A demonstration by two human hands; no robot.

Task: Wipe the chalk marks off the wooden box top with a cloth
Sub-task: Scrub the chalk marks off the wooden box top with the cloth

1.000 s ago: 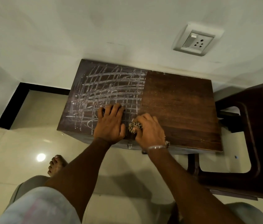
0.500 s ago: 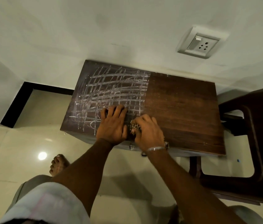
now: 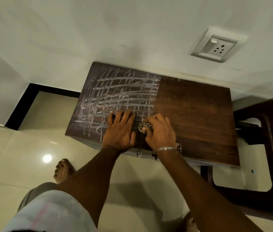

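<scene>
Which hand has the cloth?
The right hand, wearing the bangle, grips the checked cloth; the left hand lies flat and empty on the box top.

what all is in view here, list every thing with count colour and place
wooden box: one, dark brown, against the wall
chalk marks: one crosshatched patch, white, left half of the box top
cloth: one, checked brown and cream, bunched under the right hand
switch and socket plate: one, white, on the wall, upper right
chair: one, dark brown, right of the box
floor tiles: cream, glossy, below the box
bracelet: one, silver, right wrist
left hand: flat on the box top
right hand: gripping the cloth
foot: one, bare, on the floor
</scene>
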